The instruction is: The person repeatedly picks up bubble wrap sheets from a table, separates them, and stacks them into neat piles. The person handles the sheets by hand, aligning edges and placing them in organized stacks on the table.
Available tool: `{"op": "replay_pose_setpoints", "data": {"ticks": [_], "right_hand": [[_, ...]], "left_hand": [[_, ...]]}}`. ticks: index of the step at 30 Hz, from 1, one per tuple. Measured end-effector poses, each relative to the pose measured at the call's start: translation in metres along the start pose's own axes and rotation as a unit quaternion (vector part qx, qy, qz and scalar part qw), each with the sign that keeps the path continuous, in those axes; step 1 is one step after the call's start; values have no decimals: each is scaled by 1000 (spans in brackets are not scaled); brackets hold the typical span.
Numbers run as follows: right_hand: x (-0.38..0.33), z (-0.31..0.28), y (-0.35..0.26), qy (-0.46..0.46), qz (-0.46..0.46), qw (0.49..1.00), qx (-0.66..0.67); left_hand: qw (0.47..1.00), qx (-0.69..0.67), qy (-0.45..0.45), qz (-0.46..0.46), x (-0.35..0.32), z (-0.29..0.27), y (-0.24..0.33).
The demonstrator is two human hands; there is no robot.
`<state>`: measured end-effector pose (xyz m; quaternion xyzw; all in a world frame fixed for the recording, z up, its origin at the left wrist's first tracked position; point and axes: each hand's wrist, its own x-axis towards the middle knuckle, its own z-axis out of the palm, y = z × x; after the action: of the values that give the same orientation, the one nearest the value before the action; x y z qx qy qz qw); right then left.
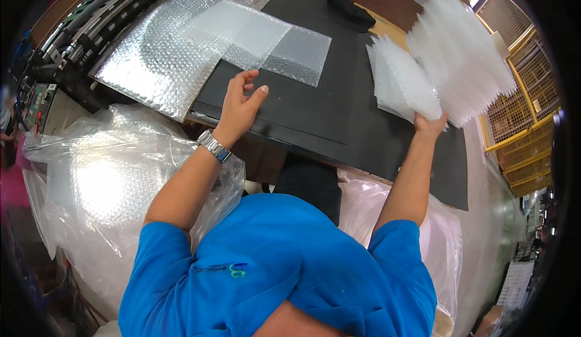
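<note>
My left hand [244, 101] is raised over the near edge of the dark table mat [357, 95], its thumb and fingers apart and nothing in them. Just beyond its fingertips lie a few flat, clear bubble-wrap pouches [299, 52], overlapping one another. On the right, my right hand [430, 124] grips the near lower edge of a small stack of bubble-wrap pouches [404, 78], with some fingers hidden behind it. Touching that stack is a taller, fanned pile of whitish bubble-wrap pouches [460, 55].
A large silvery bubble-wrap sheet [157, 46] covers the table's left part, beside a machine with rollers [78, 46]. Clear plastic bags [109, 173] bulge below the table at left. A black cloth-like item [351, 15] lies at the back. Yellow mesh cages [523, 95] stand at right.
</note>
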<state>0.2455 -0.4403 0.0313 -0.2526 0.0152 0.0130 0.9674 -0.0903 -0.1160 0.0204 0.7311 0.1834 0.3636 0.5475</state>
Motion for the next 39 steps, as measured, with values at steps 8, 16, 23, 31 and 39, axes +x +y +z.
{"op": "replay_pose_setpoints", "data": {"ticks": [8,16,23,31,39], "right_hand": [[-17,-8,7,146,-187,827,-510],[-133,61,79,-236,-385,698,-555],[-89,99,164,-208,149,793,-552],[-81,80,196,-224,283,878,-313],[-78,83,198,-219,272,862,-368]], "left_hand": [[956,261,-43,129,2,-7,-37],[953,281,-24,112,-4,-4,-34],[921,327,40,205,56,-35,-23],[788,608,101,13,180,-117,-54],[768,621,-158,-13,137,-33,-60]]}}
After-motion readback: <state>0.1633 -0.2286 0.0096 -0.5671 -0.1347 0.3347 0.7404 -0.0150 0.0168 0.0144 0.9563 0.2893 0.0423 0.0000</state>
